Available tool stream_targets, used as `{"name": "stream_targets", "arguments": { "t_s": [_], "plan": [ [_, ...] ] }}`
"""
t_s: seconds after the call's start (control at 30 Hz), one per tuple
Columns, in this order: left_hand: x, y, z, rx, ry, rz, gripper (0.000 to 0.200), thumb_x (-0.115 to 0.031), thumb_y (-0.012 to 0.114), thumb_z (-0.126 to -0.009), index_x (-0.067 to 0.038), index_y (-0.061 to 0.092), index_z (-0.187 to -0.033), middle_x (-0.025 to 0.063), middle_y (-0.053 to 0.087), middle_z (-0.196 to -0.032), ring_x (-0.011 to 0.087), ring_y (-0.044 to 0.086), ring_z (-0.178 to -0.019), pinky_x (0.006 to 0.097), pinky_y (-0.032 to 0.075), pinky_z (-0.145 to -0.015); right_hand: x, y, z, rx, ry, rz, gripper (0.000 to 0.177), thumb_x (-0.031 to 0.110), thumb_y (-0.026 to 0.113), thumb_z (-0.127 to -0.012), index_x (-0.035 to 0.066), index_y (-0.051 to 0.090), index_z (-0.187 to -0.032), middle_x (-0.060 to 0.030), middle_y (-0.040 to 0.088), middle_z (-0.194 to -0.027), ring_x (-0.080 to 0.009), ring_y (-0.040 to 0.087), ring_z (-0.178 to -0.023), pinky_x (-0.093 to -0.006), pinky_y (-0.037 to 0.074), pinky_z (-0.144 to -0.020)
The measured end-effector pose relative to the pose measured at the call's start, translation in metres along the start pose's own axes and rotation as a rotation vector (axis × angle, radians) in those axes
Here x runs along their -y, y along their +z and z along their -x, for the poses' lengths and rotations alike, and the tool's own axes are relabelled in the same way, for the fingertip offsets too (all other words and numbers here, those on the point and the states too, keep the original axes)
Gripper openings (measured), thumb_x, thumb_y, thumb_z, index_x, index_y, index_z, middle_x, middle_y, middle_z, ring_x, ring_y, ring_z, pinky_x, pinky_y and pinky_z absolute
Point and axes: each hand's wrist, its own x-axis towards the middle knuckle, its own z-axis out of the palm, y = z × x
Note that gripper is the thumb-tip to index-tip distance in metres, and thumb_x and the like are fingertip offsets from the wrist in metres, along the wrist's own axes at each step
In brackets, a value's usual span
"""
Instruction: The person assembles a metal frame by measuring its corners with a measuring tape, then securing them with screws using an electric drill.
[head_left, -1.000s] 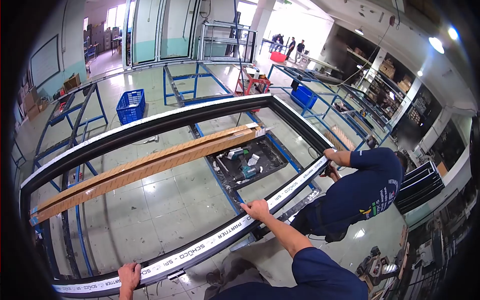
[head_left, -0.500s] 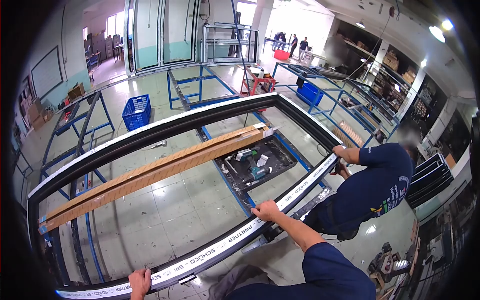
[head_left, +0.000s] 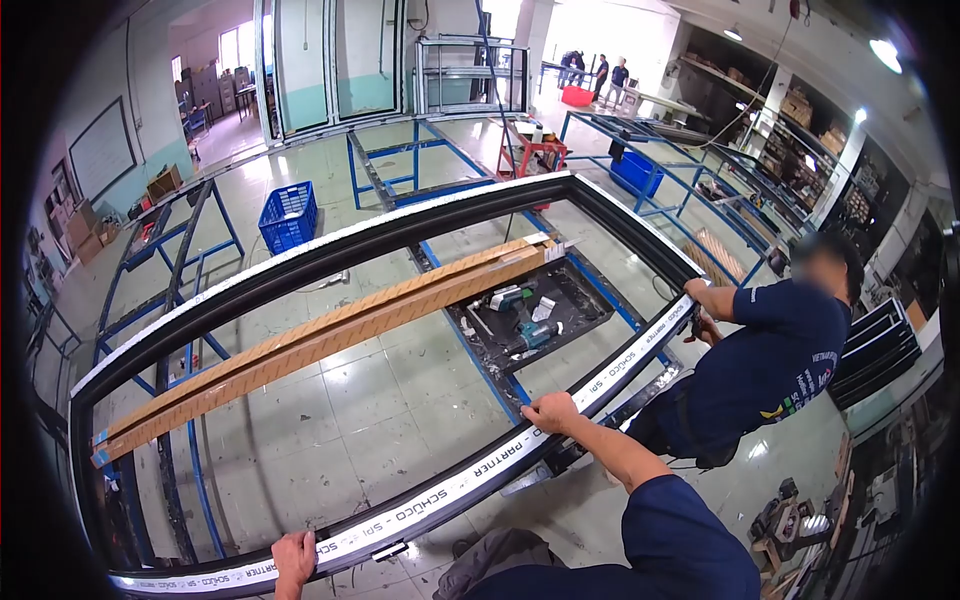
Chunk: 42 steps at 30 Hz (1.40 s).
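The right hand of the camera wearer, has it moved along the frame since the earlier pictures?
No. Judged against the printed word PARTNER, the right hand shows no visible slide either way along the frame.

At the right hand (head_left: 552, 411) I see a black frame (head_left: 350, 245), white black-lettered film (head_left: 437, 497); beyond, slant-marked brown cardboard (head_left: 340, 344).
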Motion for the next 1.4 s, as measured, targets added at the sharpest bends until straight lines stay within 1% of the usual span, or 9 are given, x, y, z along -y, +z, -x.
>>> {"name": "stream_targets", "arguments": {
  "t_s": [0.2,0.3,0.4,0.5,0.6,1.0,1.2,1.3,1.4],
  "plan": [
    [-0.006,-0.004,0.001,0.005,-0.009,-0.001,0.042,-0.036,0.05,-0.095,-0.002,0.071,-0.083,0.0221,0.069,-0.084,0.0426,0.065,-0.083,0.0529,0.049,-0.076,-0.001,0.002,-0.001,0.022,0.03,-0.003,0.049,0.053,0.046,-0.094,0.017,0.079,-0.096,-0.0167,0.074,-0.091,-0.0386,0.069,-0.092,-0.0477,0.054,-0.085],
    [-0.005,-0.003,0.001,0.0,-0.011,0.0,0.043,-0.037,0.05,-0.096,-0.002,0.071,-0.083,0.0226,0.069,-0.084,0.0429,0.065,-0.083,0.0528,0.049,-0.076,-0.001,0.002,0.0,-0.015,0.023,-0.032,0.049,0.053,0.046,-0.094,0.017,0.08,-0.095,-0.0167,0.074,-0.091,-0.0386,0.069,-0.091,-0.0477,0.054,-0.085],
    [-0.001,-0.001,0.001,0.013,-0.016,0.004,0.044,-0.037,0.049,-0.096,-0.002,0.07,-0.082,0.0232,0.069,-0.083,0.0431,0.065,-0.083,0.0526,0.049,-0.076,0.001,-0.002,0.002,0.004,0.03,-0.038,0.05,0.053,0.047,-0.094,0.017,0.08,-0.093,-0.017,0.074,-0.091,-0.0388,0.069,-0.09,-0.0479,0.054,-0.085],
    [0.0,0.001,0.001,0.004,-0.017,0.003,0.045,-0.037,0.048,-0.096,-0.001,0.07,-0.081,0.0235,0.068,-0.083,0.0432,0.065,-0.083,0.0524,0.048,-0.076,-0.001,0.002,0.001,-0.038,0.008,-0.024,0.05,0.053,0.046,-0.094,0.016,0.079,-0.089,-0.0169,0.073,-0.088,-0.0385,0.069,-0.087,-0.0468,0.054,-0.082],
    [-0.002,0.0,0.002,-0.003,-0.021,-0.001,0.045,-0.037,0.048,-0.097,-0.001,0.069,-0.08,0.0236,0.068,-0.082,0.0433,0.064,-0.082,0.0525,0.048,-0.076,-0.002,0.003,0.0,-0.017,0.025,-0.045,0.049,0.053,0.047,-0.093,0.016,0.08,-0.092,-0.0176,0.073,-0.089,-0.039,0.069,-0.089,-0.0482,0.054,-0.085],
    [-0.008,-0.006,0.001,0.002,-0.028,0.019,0.046,-0.037,0.046,-0.097,-0.001,0.069,-0.079,0.0238,0.068,-0.083,0.0441,0.064,-0.082,0.0529,0.048,-0.076,-0.004,0.006,-0.002,-0.034,0.018,-0.044,0.048,0.053,0.047,-0.093,0.018,0.08,-0.092,-0.0184,0.073,-0.088,-0.0395,0.069,-0.089,-0.0484,0.054,-0.085],
    [-0.007,-0.005,0.002,-0.009,-0.018,0.002,0.046,-0.037,0.047,-0.097,-0.001,0.068,-0.078,0.0241,0.068,-0.081,0.0442,0.064,-0.082,0.0533,0.048,-0.076,0.002,-0.003,0.002,0.006,0.04,-0.037,0.048,0.053,0.048,-0.092,0.017,0.08,-0.092,-0.0178,0.073,-0.089,-0.0389,0.069,-0.089,-0.048,0.054,-0.085],
    [-0.006,-0.003,0.001,-0.01,-0.007,0.002,0.046,-0.037,0.047,-0.097,-0.001,0.068,-0.078,0.0239,0.068,-0.081,0.0441,0.064,-0.081,0.0534,0.048,-0.075,0.0,-0.001,0.004,-0.058,0.004,-0.035,0.05,0.052,0.046,-0.094,0.015,0.079,-0.087,-0.0182,0.073,-0.085,-0.0393,0.069,-0.084,-0.0479,0.054,-0.079],
    [-0.006,-0.004,0.001,-0.008,-0.001,-0.006,0.045,-0.037,0.047,-0.097,-0.001,0.068,-0.079,0.0236,0.068,-0.081,0.0439,0.064,-0.081,0.0533,0.048,-0.075,-0.001,0.001,0.002,-0.048,0.006,-0.034,0.05,0.052,0.046,-0.094,0.016,0.08,-0.088,-0.0181,0.073,-0.085,-0.0393,0.069,-0.084,-0.0481,0.054,-0.079]
  ]
}}
